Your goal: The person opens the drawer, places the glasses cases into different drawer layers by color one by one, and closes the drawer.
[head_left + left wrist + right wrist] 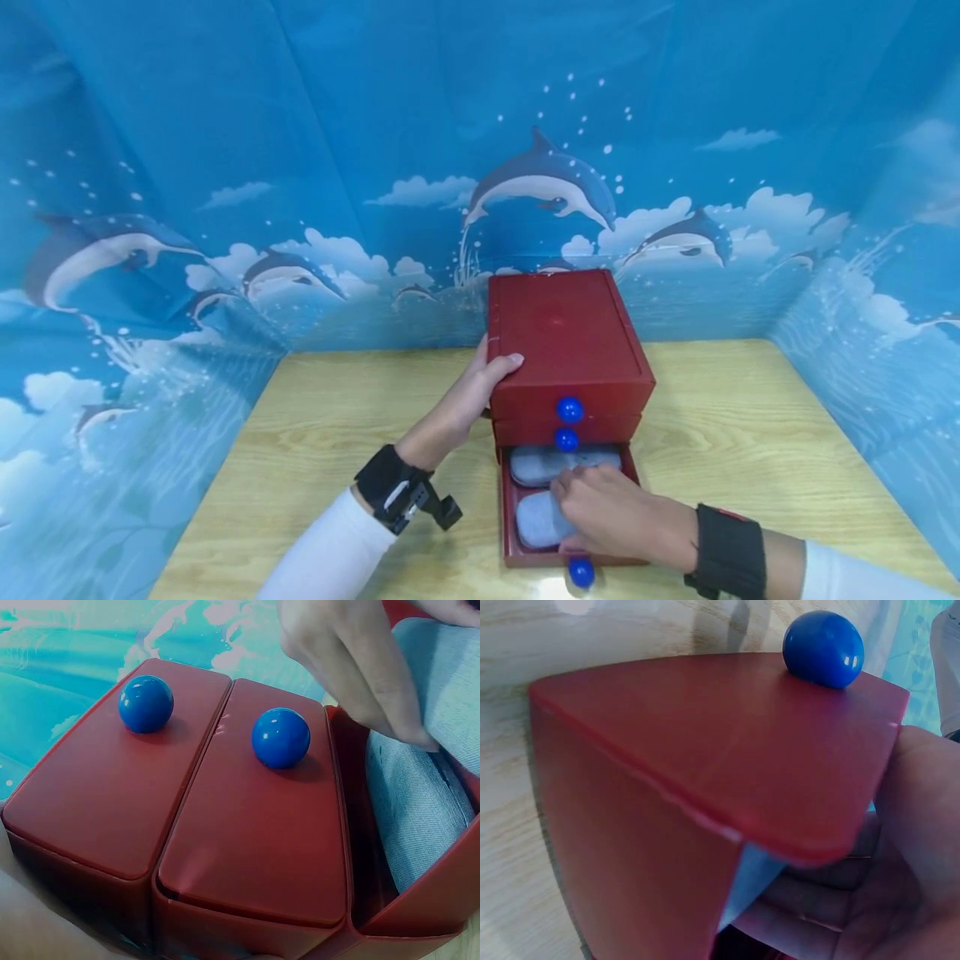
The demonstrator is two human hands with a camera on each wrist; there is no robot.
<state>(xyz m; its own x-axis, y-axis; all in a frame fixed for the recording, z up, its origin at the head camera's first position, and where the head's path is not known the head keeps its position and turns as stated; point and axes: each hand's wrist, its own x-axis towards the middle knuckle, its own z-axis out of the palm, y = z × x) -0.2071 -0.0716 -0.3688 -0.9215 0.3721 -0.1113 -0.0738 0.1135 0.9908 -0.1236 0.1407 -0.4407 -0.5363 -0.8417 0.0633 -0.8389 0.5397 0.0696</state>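
Note:
A dark red drawer cabinet (pixel 562 333) with blue ball knobs stands on the table, its bottom drawer (pixel 512 533) pulled out. Two pale blue, fabric-covered cases lie in that drawer, a rear case (pixel 532 467) and a front case (pixel 538 521). My right hand (pixel 611 508) reaches into the drawer from the right and grips the front case, covering its right part. In the left wrist view the fingertips (pixel 416 739) are at this case's edge, just over the rear case. My left hand (pixel 480 383) rests on the cabinet's left side, thumb laid over its top edge.
Two upper drawers are closed, with one blue knob (pixel 146 703) and another blue knob (pixel 281 738) on their fronts. The bottom drawer's knob (pixel 581 572) points toward me. Behind the wood-grain table (pixel 360 417) hangs a blue dolphin-printed cloth (pixel 390 100).

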